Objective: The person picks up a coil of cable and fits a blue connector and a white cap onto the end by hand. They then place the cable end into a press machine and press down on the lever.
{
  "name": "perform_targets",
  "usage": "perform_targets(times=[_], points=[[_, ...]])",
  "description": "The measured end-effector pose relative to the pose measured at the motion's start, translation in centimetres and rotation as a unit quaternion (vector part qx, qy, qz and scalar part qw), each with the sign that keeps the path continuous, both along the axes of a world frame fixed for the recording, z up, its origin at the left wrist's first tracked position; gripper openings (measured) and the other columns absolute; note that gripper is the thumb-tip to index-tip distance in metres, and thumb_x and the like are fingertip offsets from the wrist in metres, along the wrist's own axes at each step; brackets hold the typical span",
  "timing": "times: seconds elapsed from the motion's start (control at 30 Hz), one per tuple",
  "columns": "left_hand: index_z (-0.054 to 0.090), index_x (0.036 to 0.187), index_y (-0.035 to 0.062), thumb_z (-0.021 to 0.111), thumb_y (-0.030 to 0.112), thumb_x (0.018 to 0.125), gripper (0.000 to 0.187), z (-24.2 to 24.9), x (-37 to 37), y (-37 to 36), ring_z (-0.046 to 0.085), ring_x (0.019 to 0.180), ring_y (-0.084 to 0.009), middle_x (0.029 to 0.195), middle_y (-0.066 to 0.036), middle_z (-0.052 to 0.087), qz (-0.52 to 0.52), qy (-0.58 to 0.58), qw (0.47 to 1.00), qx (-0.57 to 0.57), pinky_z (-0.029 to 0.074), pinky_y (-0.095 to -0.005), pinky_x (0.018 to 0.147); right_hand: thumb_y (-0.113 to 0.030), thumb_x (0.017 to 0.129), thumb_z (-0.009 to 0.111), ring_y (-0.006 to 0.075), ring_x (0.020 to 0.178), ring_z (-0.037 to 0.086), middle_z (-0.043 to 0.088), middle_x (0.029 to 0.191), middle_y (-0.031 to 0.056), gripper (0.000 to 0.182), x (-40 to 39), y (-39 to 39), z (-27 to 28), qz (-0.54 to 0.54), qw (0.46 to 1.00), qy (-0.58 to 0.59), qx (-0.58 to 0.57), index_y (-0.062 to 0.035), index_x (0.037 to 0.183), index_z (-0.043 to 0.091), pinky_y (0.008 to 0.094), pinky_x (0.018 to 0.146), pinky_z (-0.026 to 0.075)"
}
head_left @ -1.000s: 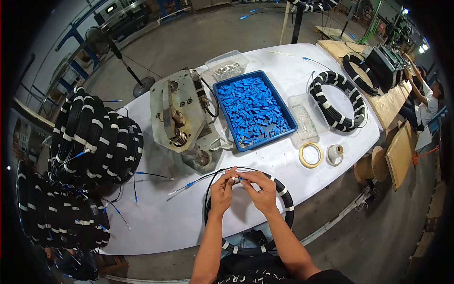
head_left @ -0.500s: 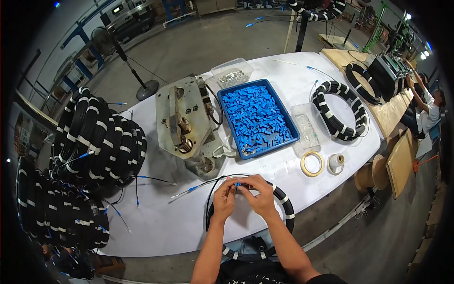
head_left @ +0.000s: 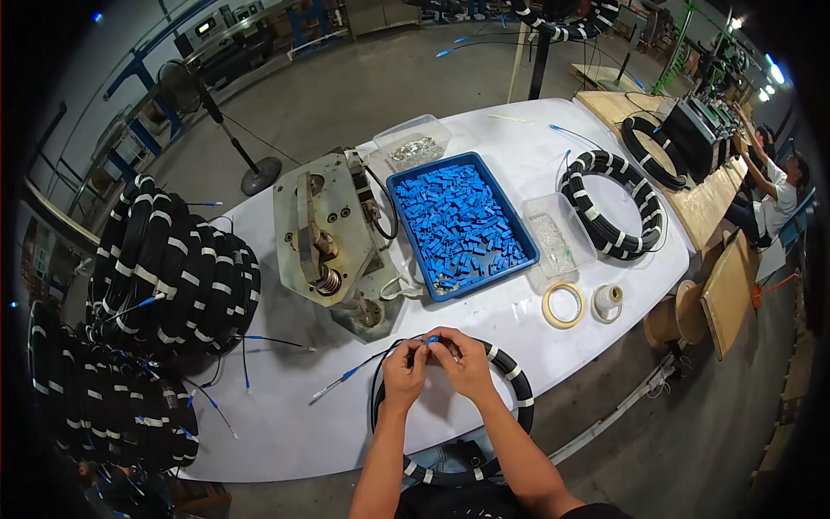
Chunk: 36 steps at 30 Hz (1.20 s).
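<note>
Near the table's front edge, my left hand [head_left: 404, 372] and my right hand [head_left: 462, 362] meet, fingertips pinched around a small blue connector [head_left: 431, 341]. Fingers partly cover the connector, so its exact shape is hard to tell. Beneath both hands lies a black cable coil [head_left: 524, 400] bound with white tape, partly over the edge by my lap. One cable end with a blue and white tip [head_left: 347, 374] sticks out left of my left hand. Beyond my hands sits a blue tray [head_left: 533, 259] full of blue connector parts.
A metal press [head_left: 290, 233] stands left of the tray. Taped coils [head_left: 186, 277] are piled at the left. Clear boxes [head_left: 558, 233], a tape roll [head_left: 564, 305], a white spool [head_left: 608, 301] and another coil [head_left: 644, 208] lie right. A person [head_left: 778, 195] sits far right.
The view has shifted slightly, so the table items appear a little lower and further left. My fingers have closed more over the blue connector, which shows less now.
</note>
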<state>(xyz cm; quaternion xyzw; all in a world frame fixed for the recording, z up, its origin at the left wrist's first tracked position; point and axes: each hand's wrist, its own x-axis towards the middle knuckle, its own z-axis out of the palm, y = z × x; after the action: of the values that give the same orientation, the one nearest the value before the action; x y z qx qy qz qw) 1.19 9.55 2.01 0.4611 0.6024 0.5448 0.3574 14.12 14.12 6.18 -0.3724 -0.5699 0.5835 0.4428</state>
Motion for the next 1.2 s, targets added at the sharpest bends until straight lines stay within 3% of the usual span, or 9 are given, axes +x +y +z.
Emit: perform_targets(times=[0.13, 0.33, 0.47, 0.57, 0.63, 0.8, 1.0, 1.07, 1.2], points=[[0.061, 0.094, -0.0053, 0.061, 0.008, 0.095, 0.013, 2.2, 0.2, 0.8, 0.062, 0.078, -0.0082, 0.083, -0.007, 0.067, 0.02, -0.005, 1.0, -0.015, 0.051, -0.0233, 0.072, -0.004, 0.094, 0.058, 0.0096, 0.081, 0.062, 0.067, 0.095, 0.0074, 0.017, -0.2, 0.2, -0.5, -0.028, 0.998, 0.02, -0.044, 0.0033, 0.108, 0.061, 0.0246, 0.073, 0.052], [0.067, 0.093, -0.0013, 0.07, 0.014, 0.088, 0.016, 3.5, -0.7, 2.2, 0.068, 0.076, -0.0208, 0.084, -0.012, 0.071, -0.04, 0.068, 0.996, -0.046, 0.052, -0.0313, 0.071, -0.003, 0.096, 0.053, 0.0079, 0.081, 0.059, 0.063, 0.092, 0.004, 0.011, -0.9, 0.7, -1.2, -0.064, 0.996, 0.026, -0.059, 0.0007, 0.107, 0.056, 0.0232, 0.074, 0.051], [0.067, 0.096, -0.0026, 0.069, 0.01, 0.088, 0.015, 3.6, -1.7, 2.6, 0.066, 0.078, -0.016, 0.086, -0.011, 0.071, -0.061, 0.082, 0.994, -0.033, 0.052, -0.0302, 0.073, -0.002, 0.097, 0.052, 0.0071, 0.079, 0.056, 0.061, 0.093, 0.0042, 0.011, -1.4, 0.8, -2.2, -0.092, 0.991, 0.066, -0.077, -0.0002, 0.108, 0.054, 0.0232, 0.074, 0.05], [0.068, 0.099, -0.0026, 0.068, 0.009, 0.087, 0.017, 3.9, -2.4, 2.8, 0.066, 0.083, -0.0218, 0.09, -0.013, 0.07, -0.106, 0.189, 0.976, 0.014, 0.05, -0.0333, 0.078, -0.002, 0.098, 0.051, 0.0076, 0.078, 0.056, 0.061, 0.095, 0.0055, 0.011, -1.5, 1.4, -2.6, -0.09, 0.986, 0.101, -0.095, 0.0004, 0.109, 0.053, 0.0233, 0.074, 0.05], [0.068, 0.099, -0.0022, 0.067, 0.008, 0.086, 0.016, 3.8, -2.3, 2.7, 0.064, 0.088, -0.0261, 0.093, -0.015, 0.069, -0.089, 0.136, 0.986, -0.019, 0.048, -0.0341, 0.082, -0.003, 0.098, 0.051, 0.0072, 0.078, 0.056, 0.061, 0.094, 0.0045, 0.012, -1.8, 1.5, -2.4, -0.091, 0.986, 0.103, -0.094, 0.0003, 0.11, 0.054, 0.0226, 0.074, 0.05], [0.067, 0.096, -0.0018, 0.065, 0.008, 0.088, 0.013, 4.0, -1.8, 2.6, 0.063, 0.085, -0.0257, 0.09, -0.014, 0.068, -0.049, 0.166, 0.985, 0.017, 0.048, -0.0336, 0.079, -0.003, 0.097, 0.053, 0.0066, 0.077, 0.056, 0.063, 0.094, 0.0044, 0.014, -2.1, 1.8, -1.9, -0.088, 0.982, 0.127, -0.105, 0.0006, 0.111, 0.055, 0.0217, 0.073, 0.049], [0.064, 0.093, 0.0006, 0.061, 0.01, 0.09, 0.01, 3.4, -1.7, 2.3, 0.059, 0.085, -0.0297, 0.089, -0.013, 0.065, -0.044, 0.166, 0.985, 0.003, 0.046, -0.0371, 0.079, -0.003, 0.095, 0.059, 0.0092, 0.083, 0.06, 0.066, 0.104, 0.0085, 0.021, -1.3, 1.5, -1.1, -0.053, 0.987, 0.095, -0.121, 0.003, 0.115, 0.059, 0.0228, 0.078, 0.051], [0.063, 0.093, 0.0007, 0.06, 0.011, 0.091, 0.011, 3.5, -1.7, 2.3, 0.059, 0.084, -0.0299, 0.088, -0.014, 0.065, -0.048, 0.169, 0.984, 0.004, 0.045, -0.0374, 0.078, -0.003, 0.093, 0.061, 0.0102, 0.094, 0.063, 0.066, 0.103, 0.0078, 0.029, -1.0, 1.5, -1.0, -0.041, 0.984, 0.104, -0.137, 0.004, 0.121, 0.058, 0.0228, 0.084, 0.051], [0.062, 0.099, 0.0001, 0.056, 0.014, 0.094, 0.016, 3.1, -1.9, 2.1, 0.06, 0.097, -0.0364, 0.096, -0.018, 0.065, -0.059, 0.157, 0.986, -0.017, 0.046, -0.0411, 0.09, -0.003, 0.092, 0.063, 0.0095, 0.091, 0.062, 0.064, 0.107, 0.0082, 0.033, -0.8, 1.4, -1.0, -0.027, 0.988, 0.096, -0.118, 0.004, 0.124, 0.057, 0.0223, 0.082, 0.052]])
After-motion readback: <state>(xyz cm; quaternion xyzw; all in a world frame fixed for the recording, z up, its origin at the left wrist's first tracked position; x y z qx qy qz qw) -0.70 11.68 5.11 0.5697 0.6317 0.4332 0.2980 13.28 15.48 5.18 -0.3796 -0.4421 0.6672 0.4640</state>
